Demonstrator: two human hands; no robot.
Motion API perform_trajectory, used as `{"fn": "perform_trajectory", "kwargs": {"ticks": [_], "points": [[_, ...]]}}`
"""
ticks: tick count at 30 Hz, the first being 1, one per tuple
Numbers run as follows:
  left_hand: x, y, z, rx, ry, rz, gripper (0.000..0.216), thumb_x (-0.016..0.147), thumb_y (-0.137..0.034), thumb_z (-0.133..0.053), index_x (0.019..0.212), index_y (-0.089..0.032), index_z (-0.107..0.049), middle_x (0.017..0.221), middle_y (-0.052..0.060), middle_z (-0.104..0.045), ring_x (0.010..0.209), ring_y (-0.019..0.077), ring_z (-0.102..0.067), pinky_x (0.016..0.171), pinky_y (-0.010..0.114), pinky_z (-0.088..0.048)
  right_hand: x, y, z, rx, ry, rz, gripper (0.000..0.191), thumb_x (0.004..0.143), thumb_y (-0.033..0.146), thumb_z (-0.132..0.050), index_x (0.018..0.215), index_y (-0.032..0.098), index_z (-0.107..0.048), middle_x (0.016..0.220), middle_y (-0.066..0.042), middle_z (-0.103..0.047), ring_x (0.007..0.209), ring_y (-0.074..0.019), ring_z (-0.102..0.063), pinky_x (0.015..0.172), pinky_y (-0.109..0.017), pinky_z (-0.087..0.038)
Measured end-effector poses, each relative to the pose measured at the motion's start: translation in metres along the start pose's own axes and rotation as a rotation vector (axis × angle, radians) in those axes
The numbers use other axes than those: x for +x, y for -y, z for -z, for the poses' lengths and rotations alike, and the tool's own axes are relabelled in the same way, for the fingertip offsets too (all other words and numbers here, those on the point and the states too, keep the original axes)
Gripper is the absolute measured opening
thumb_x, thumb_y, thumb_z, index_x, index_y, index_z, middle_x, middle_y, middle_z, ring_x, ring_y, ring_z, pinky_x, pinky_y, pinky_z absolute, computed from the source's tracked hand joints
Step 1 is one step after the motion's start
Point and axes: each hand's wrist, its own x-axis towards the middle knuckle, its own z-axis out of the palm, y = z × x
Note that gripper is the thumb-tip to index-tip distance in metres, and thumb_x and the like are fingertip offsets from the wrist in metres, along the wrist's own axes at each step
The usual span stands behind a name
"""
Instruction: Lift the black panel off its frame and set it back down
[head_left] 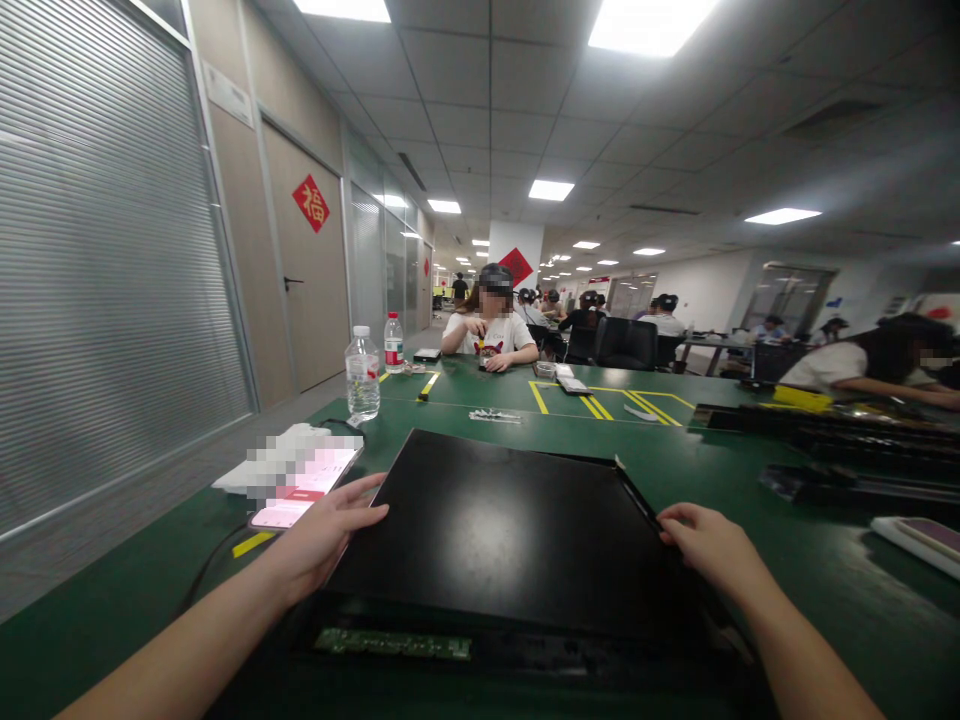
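Observation:
A large flat black panel (510, 525) lies tilted over a dark chassis on the green table (810, 560). A green circuit strip (394, 643) shows under its near edge. My left hand (326, 535) grips the panel's left edge, fingers curled onto it. My right hand (709, 545) holds the right edge, fingers bent round the side.
A phone (304, 487) lies left of the panel on white paper. Two water bottles (363, 373) stand beyond it. Black parts (840, 435) and a tray (919, 540) sit on the right. A seated person (489, 335) works across the table; others sit further back.

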Motion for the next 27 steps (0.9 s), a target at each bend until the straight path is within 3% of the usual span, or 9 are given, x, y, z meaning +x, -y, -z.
{"fn": "perform_trajectory", "kwargs": {"ticks": [7,16,20,23,27], "points": [[0.001,-0.001,0.001,-0.038,0.068,0.016,0.073,0.061,-0.01,-0.072,0.128,-0.014,-0.044,0.103,0.013,-0.07,0.094,0.0279,-0.065,0.083,0.038,-0.051,0.002,-0.002,-0.002,-0.005,0.0,0.003,0.029,0.07,0.032,-0.044,0.085,0.023,-0.067,0.077,-0.003,-0.07,0.069,-0.0181,-0.062,0.057,-0.025,-0.042],[0.001,-0.001,-0.001,-0.009,0.011,-0.005,0.07,0.06,-0.008,-0.072,0.125,-0.012,-0.044,0.104,0.014,-0.069,0.097,0.0273,-0.064,0.087,0.038,-0.048,0.0,0.001,0.0,-0.008,0.003,0.0,0.028,0.069,0.031,-0.044,0.084,0.023,-0.067,0.076,-0.003,-0.07,0.07,-0.0182,-0.062,0.056,-0.025,-0.042],[0.001,-0.001,0.001,0.026,0.008,-0.04,0.061,0.058,-0.011,-0.074,0.115,-0.014,-0.053,0.11,0.014,-0.067,0.099,0.0281,-0.062,0.087,0.039,-0.048,0.001,0.0,-0.001,-0.006,-0.005,-0.009,0.028,0.069,0.031,-0.045,0.084,0.023,-0.067,0.076,-0.003,-0.07,0.069,-0.0179,-0.062,0.056,-0.024,-0.042],[0.005,0.0,0.008,0.127,-0.006,-0.102,0.054,0.057,-0.018,-0.075,0.109,-0.015,-0.059,0.114,0.012,-0.065,0.102,0.0271,-0.061,0.089,0.037,-0.047,0.0,0.001,-0.001,-0.007,-0.01,-0.01,0.028,0.068,0.031,-0.046,0.084,0.023,-0.068,0.076,-0.003,-0.07,0.066,-0.0173,-0.062,0.056,-0.024,-0.042],[0.007,-0.001,0.016,0.388,-0.123,-0.133,0.059,0.057,-0.029,-0.075,0.111,-0.016,-0.058,0.114,0.012,-0.065,0.106,0.0294,-0.058,0.09,0.04,-0.046,-0.001,0.002,-0.001,0.007,-0.016,-0.013,0.028,0.068,0.031,-0.046,0.083,0.023,-0.068,0.075,-0.003,-0.07,0.063,-0.0169,-0.061,0.056,-0.025,-0.042]]}}
